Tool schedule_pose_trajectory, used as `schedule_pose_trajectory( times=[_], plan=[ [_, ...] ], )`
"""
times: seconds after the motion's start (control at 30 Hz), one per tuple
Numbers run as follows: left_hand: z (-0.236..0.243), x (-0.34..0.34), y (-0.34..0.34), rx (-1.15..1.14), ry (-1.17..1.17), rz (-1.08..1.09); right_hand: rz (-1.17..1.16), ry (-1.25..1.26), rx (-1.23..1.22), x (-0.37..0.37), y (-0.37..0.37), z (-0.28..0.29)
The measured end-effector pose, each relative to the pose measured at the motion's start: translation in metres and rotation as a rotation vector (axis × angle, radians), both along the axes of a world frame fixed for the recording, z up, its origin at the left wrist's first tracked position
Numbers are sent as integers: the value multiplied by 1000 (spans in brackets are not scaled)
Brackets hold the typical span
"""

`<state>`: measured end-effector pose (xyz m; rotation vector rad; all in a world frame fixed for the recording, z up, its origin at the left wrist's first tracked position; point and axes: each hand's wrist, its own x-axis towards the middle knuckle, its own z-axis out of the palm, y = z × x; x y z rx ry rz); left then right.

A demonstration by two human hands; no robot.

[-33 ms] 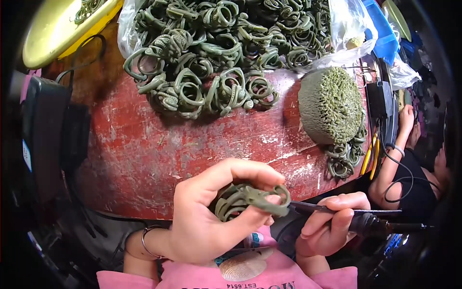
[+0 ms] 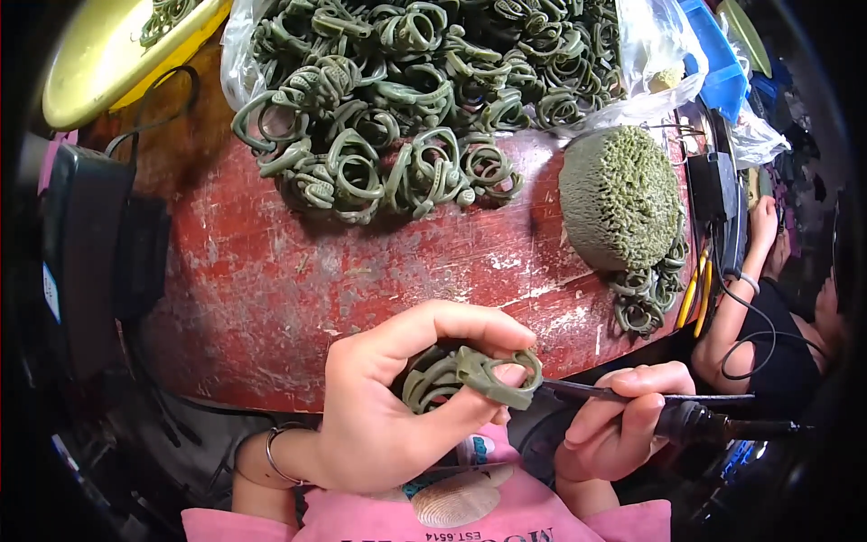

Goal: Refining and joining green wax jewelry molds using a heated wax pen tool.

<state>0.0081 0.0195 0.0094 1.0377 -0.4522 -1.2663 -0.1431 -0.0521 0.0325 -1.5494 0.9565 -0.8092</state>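
Front green ring (image 2: 479,369) has rolled slightly in the left hand (image 2: 379,406) since the earlier frame, flat face now turned more to camera; right hand (image 2: 623,415) about the same.

Ring sits lower centre of frame. Left grip: fingers and thumb curled round it, thumb tip showing in its opening. More green loops behind it in the palm; fingers cover them, can't count.

Right hand, lower right of centre: narrow pinch on 1 slim dark tool (image 2: 709,397), its end right by the ring. Contact: can't tell. 1 thicker black handle (image 2: 688,421) under the same hand; can't tell if separate.

Table (image 2: 298,316): 1, red, scuffed. Ring pile (image 2: 424,90) at upper centre, overlapping, uncountable, cut by top edge. 1 pitted green block (image 2: 619,199) right of centre, small ring cluster (image 2: 639,303) just below it, partly hidden. 2 yellow handles (image 2: 689,291) beside that. Clear plastic (image 2: 242,63) flanks the pile.

1 yellow basin (image 2: 86,77) upper left, cut off. 1 blue tray (image 2: 718,63) upper right, part covered. Co-worker's arm (image 2: 727,312) at right; rest too dark to read.
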Motion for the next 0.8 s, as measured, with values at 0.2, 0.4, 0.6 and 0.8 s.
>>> schedule_pose_trajectory(
  times=[0.2,0.4,0.6,0.8],
  plan=[
    [8,-3,0,97,-25,31,116,0,65,-12,-2,13],
    [5,-4,0,96,-101,81,202,-5,49,-9,-3,12],
    [0,0,2,58,-39,29,59,52,9,-8,-1,11],
    [7,-2,-2,85,-60,30,14,-7,-92,4,2,-2]
  ],
)
